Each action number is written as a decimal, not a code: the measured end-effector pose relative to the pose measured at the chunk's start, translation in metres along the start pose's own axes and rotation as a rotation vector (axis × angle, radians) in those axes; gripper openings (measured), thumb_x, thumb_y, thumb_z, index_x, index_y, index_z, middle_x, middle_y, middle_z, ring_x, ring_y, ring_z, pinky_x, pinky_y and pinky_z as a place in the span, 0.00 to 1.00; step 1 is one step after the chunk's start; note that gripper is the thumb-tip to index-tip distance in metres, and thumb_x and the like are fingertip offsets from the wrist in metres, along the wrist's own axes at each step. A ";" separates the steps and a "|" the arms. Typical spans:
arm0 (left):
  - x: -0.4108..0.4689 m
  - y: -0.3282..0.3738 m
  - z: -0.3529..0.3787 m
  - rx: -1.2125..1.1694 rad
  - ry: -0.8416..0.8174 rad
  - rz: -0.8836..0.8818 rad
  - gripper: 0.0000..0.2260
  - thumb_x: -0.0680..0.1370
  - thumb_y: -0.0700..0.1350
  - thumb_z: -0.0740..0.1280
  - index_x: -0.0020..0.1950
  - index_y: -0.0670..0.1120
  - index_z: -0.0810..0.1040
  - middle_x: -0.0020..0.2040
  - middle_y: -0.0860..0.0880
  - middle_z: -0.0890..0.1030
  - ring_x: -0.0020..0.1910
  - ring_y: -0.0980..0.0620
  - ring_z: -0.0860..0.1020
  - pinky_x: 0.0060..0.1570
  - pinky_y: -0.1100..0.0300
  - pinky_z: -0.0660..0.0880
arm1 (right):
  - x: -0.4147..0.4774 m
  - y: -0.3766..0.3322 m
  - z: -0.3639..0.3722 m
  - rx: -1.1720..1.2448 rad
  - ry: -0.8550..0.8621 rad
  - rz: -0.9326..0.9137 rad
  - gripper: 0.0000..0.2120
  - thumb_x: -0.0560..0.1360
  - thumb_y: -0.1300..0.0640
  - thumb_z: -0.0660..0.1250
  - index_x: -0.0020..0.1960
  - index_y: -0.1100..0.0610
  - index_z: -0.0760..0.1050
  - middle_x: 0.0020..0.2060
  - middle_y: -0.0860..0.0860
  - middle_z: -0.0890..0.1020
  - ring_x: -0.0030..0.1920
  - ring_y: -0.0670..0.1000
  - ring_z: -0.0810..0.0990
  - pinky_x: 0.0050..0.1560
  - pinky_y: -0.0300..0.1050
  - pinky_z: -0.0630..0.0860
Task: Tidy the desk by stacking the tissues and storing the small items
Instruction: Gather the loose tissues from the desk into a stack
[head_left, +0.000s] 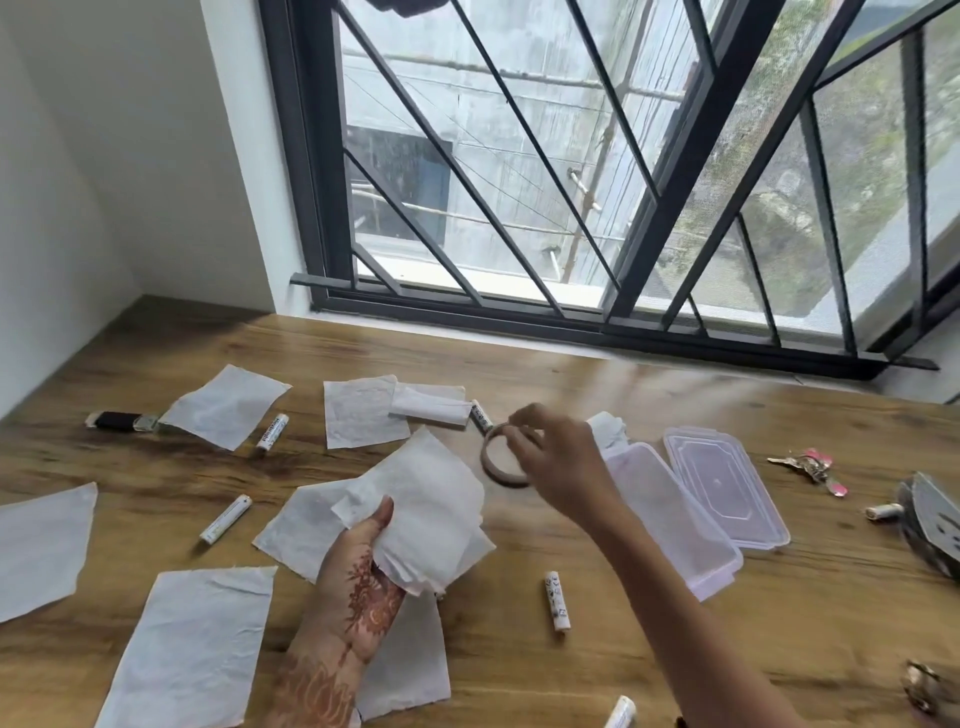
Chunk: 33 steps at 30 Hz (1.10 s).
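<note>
My left hand (358, 582) grips a bunch of white tissues (431, 514) above the wooden desk (675, 649). My right hand (558, 462) pinches a brown ring-shaped band (493, 462) and holds it just left of an open clear plastic box (675, 525). The box's lid (722, 483) lies beside it on the right. More loose tissues lie flat around: one at the far left (228, 405), one at the back middle (358, 415), one near the front left (192, 649). Several white batteries lie scattered, such as the one at the left (227, 518) and one in front (557, 600).
A black USB stick (117, 420) lies at the far left. Keys with pink tags (813, 467) sit at the right, next to a grey object (932, 525) at the desk's right edge. A barred window (571, 182) runs along the back of the desk.
</note>
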<state>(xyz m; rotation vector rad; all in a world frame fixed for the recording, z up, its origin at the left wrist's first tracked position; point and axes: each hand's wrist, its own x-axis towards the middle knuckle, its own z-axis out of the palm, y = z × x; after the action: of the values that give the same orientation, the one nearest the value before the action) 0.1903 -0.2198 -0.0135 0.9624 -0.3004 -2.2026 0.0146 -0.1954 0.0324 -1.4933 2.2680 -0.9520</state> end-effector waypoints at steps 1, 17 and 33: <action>0.000 0.000 0.000 -0.006 0.009 0.009 0.08 0.79 0.42 0.59 0.51 0.40 0.75 0.36 0.44 0.85 0.37 0.46 0.83 0.28 0.54 0.80 | 0.013 0.015 -0.008 -0.029 0.027 0.053 0.12 0.76 0.57 0.64 0.56 0.61 0.77 0.53 0.56 0.82 0.53 0.51 0.79 0.48 0.37 0.68; 0.017 -0.001 0.009 0.064 -0.007 0.016 0.09 0.80 0.43 0.58 0.48 0.41 0.75 0.31 0.46 0.84 0.27 0.49 0.82 0.22 0.57 0.77 | 0.095 0.143 -0.045 -0.167 -0.078 0.557 0.16 0.64 0.57 0.77 0.44 0.65 0.75 0.36 0.57 0.78 0.30 0.49 0.75 0.31 0.40 0.69; 0.026 -0.004 0.007 0.053 -0.038 -0.021 0.09 0.77 0.45 0.63 0.51 0.40 0.75 0.32 0.45 0.84 0.28 0.49 0.83 0.22 0.57 0.78 | 0.095 0.124 -0.062 0.285 -0.057 0.544 0.09 0.67 0.69 0.72 0.35 0.60 0.73 0.31 0.54 0.77 0.31 0.49 0.75 0.30 0.38 0.72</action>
<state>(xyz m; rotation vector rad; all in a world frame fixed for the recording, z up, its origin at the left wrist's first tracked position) 0.1709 -0.2349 -0.0244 0.9576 -0.3699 -2.2436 -0.1496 -0.2243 0.0112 -0.7192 2.2012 -0.9853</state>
